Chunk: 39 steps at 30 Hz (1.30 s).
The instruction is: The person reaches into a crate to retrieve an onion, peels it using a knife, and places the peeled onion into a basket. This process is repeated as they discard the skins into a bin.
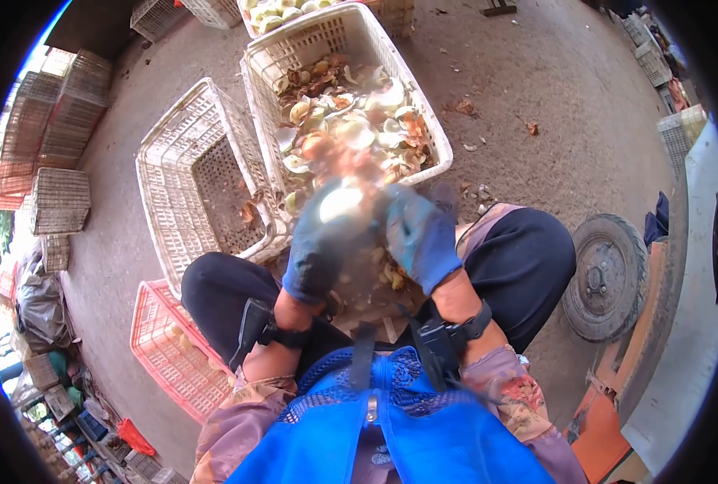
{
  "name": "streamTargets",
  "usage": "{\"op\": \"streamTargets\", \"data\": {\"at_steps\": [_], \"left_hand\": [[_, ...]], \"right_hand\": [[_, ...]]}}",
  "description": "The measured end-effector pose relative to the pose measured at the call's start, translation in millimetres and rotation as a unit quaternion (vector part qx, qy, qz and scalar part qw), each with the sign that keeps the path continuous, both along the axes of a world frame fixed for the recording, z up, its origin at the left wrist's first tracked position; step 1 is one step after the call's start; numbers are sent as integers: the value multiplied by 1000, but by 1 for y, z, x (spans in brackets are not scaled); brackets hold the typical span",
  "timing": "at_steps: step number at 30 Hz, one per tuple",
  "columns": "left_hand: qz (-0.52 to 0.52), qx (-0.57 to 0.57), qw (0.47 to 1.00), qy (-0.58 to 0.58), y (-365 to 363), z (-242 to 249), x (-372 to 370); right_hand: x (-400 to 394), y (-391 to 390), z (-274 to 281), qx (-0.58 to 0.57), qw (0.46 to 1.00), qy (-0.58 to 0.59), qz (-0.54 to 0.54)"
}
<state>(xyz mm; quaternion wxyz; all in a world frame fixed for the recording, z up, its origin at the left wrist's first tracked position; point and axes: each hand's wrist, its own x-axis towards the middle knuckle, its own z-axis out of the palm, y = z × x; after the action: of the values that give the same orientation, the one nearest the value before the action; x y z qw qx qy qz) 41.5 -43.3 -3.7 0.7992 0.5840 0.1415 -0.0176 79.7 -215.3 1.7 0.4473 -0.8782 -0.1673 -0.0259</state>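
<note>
My left hand [320, 242], in a blue and dark work glove, is closed around a pale, round onion [341, 204] that shines brightly in the glare. Close beside it, my right hand [418, 231] in a matching glove has its fingers curled in; whatever it grips is hidden by blur. Both hands are above the near end of a white plastic crate [437, 171]. Inside that crate lie onion peels and cut ends [355, 133], white, green and brown. A hazy smear over the middle of the view hides the fingertips.
Left of the peel crate stands a white crate [183, 121] with a few brown skins. A pink crate [177, 355] with onions sits by my left leg. Another onion crate [272, 20] is behind. A wheel [609, 278] lies to the right; stacked crates [60, 113] line the left.
</note>
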Motion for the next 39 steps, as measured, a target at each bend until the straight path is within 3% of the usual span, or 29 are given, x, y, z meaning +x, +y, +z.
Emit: {"op": "streamTargets", "data": {"at_steps": [1, 2, 5, 8, 10, 15, 17, 18, 20, 21, 22, 23, 24, 25, 26, 27, 28, 31, 32, 34, 35, 36, 37, 38, 39], "left_hand": [[-62, 266, 956, -106, 6, -31, -1], [-63, 266, 956, -106, 6, -35, -2], [-81, 331, 936, -85, 1, -36, -8], [-1, 246, 966, -83, -1, -21, -11], [-161, 341, 922, -91, 16, -29, -13], [-112, 384, 907, -131, 17, -38, -12], [-92, 399, 898, -160, 10, -34, -11], [-117, 425, 882, -165, 5, -25, -9], [-141, 449, 866, -171, 2, -21, -8], [-137, 493, 830, -221, 2, -23, -8], [-133, 535, 789, -271, 2, -25, -9], [-136, 534, 790, -270, 0, -26, -11], [-106, 352, 913, -175, -5, -27, -13], [-69, 150, 984, -69, -8, -27, -13], [-68, 150, 984, -70, -7, -25, -11], [-81, 228, 965, -102, -4, -21, -10], [-95, 306, 938, -133, -1, -19, -9], [-107, 292, 948, -64, 4, -19, -7], [-110, 292, 948, -64, 6, -18, -5], [-131, 124, 984, 10, 11, -17, 0], [-119, 115, 986, 19, 11, -19, -1], [-119, 115, 986, 20, 11, -19, -2], [-144, 193, 970, -30, 10, -18, -4], [-169, 268, 945, -81, 9, -15, -6], [-172, 269, 944, -81, 6, -12, -6]], "right_hand": [[-6, 2, -1, 2, 1000, 21, 14], [-8, 5, -7, 2, 1000, 20, 14], [-15, 9, -19, -143, 987, -55, 39], [-13, 9, -5, -244, 964, -65, 78], [-13, 9, -4, -257, 959, -89, 76], [-16, 13, -16, -313, 941, -106, 70], [-17, 17, -18, -371, 927, -52, 22], [-16, 16, -22, -372, 927, -53, 21], [-9, 11, -34, -174, 984, 9, 36], [-3, 8, -43, -174, 984, 10, 36], [5, 4, -52, -84, 993, 67, 44], [8, 4, -49, 7, 991, 123, 49], [7, 4, -46, 7, 991, 124, 47], [5, 5, -42, 155, 969, 192, 15], [4, 7, -36, 299, 920, 254, -16], [4, 5, -41, 254, 953, 163, 20], [2, 9, -41, 254, 953, 165, 21], [-6, 13, -31, 303, 945, 125, 10], [-7, 11, -26, 265, 956, 122, 3], [-6, 7, -21, 226, 967, 118, -4], [-4, 5, -21, 151, 987, 51, 1], [-3, 4, -21, 74, 997, -17, 7], [3, 1, -21, 74, 997, -16, 7], [11, -2, -21, -4, 1000, 13, -4], [15, -4, -20, -81, 996, 42, -18]]}}
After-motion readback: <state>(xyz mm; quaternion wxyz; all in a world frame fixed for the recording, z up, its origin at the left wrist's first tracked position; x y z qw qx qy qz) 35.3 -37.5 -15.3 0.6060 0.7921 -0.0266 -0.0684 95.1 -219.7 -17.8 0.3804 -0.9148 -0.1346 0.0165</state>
